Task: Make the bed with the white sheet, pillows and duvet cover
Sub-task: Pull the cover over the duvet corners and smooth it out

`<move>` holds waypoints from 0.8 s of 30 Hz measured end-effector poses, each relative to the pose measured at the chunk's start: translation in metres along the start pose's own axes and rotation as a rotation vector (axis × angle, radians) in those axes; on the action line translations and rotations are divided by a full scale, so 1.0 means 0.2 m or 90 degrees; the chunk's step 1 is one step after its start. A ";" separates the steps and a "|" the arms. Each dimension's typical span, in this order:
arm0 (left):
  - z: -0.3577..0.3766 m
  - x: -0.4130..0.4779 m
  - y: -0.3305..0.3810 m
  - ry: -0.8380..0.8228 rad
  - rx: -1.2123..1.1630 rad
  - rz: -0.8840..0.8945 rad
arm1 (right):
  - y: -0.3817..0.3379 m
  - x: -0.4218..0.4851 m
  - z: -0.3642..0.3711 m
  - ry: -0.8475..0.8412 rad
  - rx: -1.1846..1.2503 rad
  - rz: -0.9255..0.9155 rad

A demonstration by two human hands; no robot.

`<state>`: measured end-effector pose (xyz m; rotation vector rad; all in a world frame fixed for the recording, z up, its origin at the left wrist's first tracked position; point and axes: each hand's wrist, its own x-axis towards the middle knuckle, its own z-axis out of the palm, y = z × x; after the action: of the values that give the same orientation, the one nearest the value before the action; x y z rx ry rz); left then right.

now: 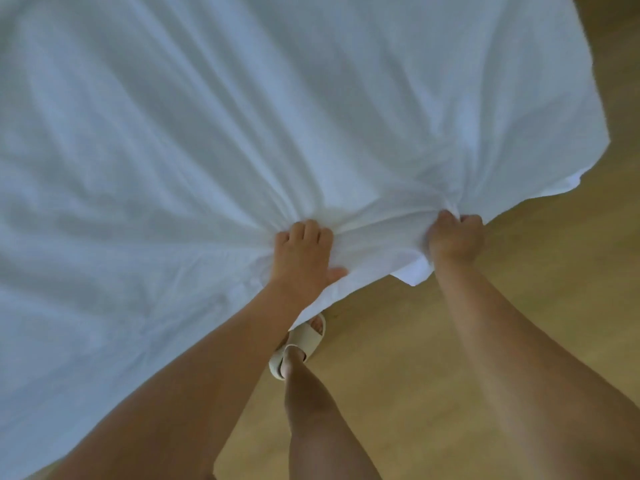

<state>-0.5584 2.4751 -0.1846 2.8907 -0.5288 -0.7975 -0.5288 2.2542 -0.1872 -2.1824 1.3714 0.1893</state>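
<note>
— Why are both hands bunching the cloth?

— The left hand [304, 252] and right hand [456, 237] are each gripping a fistful of the white sheet [242, 116] at its near edge, probably tensioning it.

— Where is it lying?

— It is spreading away from the person (creases fanning forward), one corner overhanging the wooden floor [519, 289] by a sandal [299, 344].

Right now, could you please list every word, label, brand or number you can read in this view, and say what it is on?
None: no readable text anywhere in the head view.
white sheet: plain fabric, no tag or print showing.
sandal: no visible brand mark.
wooden floor: bare, no markings.
left hand and right hand grip the sheet's edge; nothing written there.
</note>
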 end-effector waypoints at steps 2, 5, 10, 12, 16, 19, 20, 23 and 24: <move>0.00 -0.01 0.02 -0.045 -0.003 0.053 | 0.05 -0.01 -0.05 -0.027 -0.106 -0.095; 0.00 -0.05 0.13 -0.093 0.010 0.137 | 0.13 -0.01 -0.14 -0.011 -0.185 -0.174; -0.05 -0.13 0.08 -0.120 -0.072 0.138 | -0.06 -0.18 -0.05 0.012 -0.202 -0.175; -0.07 -0.17 0.02 -0.130 -0.101 0.133 | -0.14 -0.32 0.01 -0.007 -0.220 -0.279; -0.16 -0.25 -0.24 -0.103 -0.226 0.048 | -0.28 -0.62 0.16 -0.147 -0.237 -0.387; -0.28 -0.31 -0.60 -0.011 -0.332 -0.081 | -0.43 -0.83 0.28 -0.198 -0.311 -0.440; -0.33 -0.32 -0.76 0.037 -0.340 -0.137 | -0.51 -0.91 0.34 -0.229 -0.310 -0.464; -0.45 -0.38 -1.26 0.196 -0.256 -0.294 | -0.80 -1.20 0.55 -0.349 -0.262 -0.505; -0.48 -0.40 -1.42 0.244 -0.216 -0.334 | -0.91 -1.30 0.62 -0.389 -0.229 -0.496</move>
<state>-0.4861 2.7696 -0.1157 2.7615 0.3808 -0.3059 -0.4713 2.5836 -0.1209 -2.4710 0.1265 0.7612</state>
